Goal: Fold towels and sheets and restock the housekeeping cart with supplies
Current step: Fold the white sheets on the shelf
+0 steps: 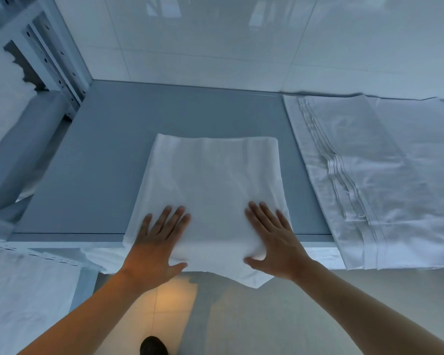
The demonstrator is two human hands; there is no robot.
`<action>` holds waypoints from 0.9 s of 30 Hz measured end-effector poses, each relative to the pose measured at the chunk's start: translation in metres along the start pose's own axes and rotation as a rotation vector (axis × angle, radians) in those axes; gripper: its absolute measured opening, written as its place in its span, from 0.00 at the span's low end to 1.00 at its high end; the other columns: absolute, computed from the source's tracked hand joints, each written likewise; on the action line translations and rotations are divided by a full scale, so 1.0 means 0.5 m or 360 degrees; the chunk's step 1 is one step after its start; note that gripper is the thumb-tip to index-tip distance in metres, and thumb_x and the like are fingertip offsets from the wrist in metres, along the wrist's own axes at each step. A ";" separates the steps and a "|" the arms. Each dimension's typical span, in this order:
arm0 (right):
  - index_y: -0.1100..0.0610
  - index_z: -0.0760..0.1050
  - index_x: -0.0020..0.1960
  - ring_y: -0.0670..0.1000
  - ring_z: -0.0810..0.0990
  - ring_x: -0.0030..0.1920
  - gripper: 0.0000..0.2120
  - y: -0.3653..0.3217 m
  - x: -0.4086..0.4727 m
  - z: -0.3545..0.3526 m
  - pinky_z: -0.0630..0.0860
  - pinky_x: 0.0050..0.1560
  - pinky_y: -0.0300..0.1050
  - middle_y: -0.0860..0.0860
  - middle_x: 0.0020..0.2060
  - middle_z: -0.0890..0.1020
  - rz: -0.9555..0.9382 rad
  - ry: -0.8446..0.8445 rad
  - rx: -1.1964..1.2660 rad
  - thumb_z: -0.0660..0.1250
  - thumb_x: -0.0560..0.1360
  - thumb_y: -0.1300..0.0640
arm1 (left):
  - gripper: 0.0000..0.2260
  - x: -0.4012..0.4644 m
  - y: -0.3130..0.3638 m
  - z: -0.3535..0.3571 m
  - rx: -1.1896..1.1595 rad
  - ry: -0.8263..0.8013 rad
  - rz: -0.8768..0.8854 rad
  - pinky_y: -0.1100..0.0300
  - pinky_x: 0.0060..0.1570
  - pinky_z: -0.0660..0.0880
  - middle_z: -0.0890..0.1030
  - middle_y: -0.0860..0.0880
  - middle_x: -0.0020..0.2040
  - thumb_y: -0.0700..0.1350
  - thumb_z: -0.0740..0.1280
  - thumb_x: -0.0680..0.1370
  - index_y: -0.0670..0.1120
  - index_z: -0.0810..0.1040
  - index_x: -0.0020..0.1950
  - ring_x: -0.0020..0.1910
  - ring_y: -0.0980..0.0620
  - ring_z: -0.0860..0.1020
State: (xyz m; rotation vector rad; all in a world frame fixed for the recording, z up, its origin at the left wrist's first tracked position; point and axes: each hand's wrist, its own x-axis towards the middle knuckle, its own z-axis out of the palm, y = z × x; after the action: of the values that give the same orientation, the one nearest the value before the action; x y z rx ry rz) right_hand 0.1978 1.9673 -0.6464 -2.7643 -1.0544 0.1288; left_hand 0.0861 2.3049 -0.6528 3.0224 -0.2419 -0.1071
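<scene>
You are in the folding step, working on a white folded sheet (210, 180) that lies on the grey table (108, 155) straight in front of you, its near end drooping over the table's front edge and hanging down to a loose point; your left hand (157, 242) lies flat on the near left part of the cloth, fingers straight and slightly spread, thumb out along the front edge; your right hand (272, 239) lies flat on the near right part in the same way, fingers straight, thumb tucked against the front fold; neither hand grips anything, both press down as if to smooth the layers. To your right, a larger stack of pleated white linen (385, 180) lies spread on the same table, apart from the piece under your palms, with its near end also over the edge. At the far left stands a metal shelf frame (54, 62) with more white cloth beside and below it; no cart is visible here.

The fold looks partly done, since the near end is uneven and overhangs; the next move probably calls for you to sweep the creases outward, then take the hanging end by its corners and bring it up and over squarely, keeping the side edges aligned so that the bundle stays neat for stacking.
</scene>
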 end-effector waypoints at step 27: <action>0.54 0.78 0.63 0.58 0.86 0.49 0.25 -0.039 0.128 -0.358 0.82 0.40 0.52 0.51 0.53 0.85 0.0004 0.0254 -0.0431 0.78 0.70 0.47 | 0.28 0.112 -0.019 -0.387 0.0136 0.0298 0.0020 0.51 0.29 0.80 0.85 0.47 0.45 0.31 0.79 0.61 0.47 0.84 0.60 0.35 0.42 0.84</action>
State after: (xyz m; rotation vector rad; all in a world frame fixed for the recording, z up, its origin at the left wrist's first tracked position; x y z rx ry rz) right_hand 0.2585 1.9997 -0.4680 -2.9506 -1.0981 -0.2486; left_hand 0.1581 2.3249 -0.4655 3.0879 -0.2541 0.1912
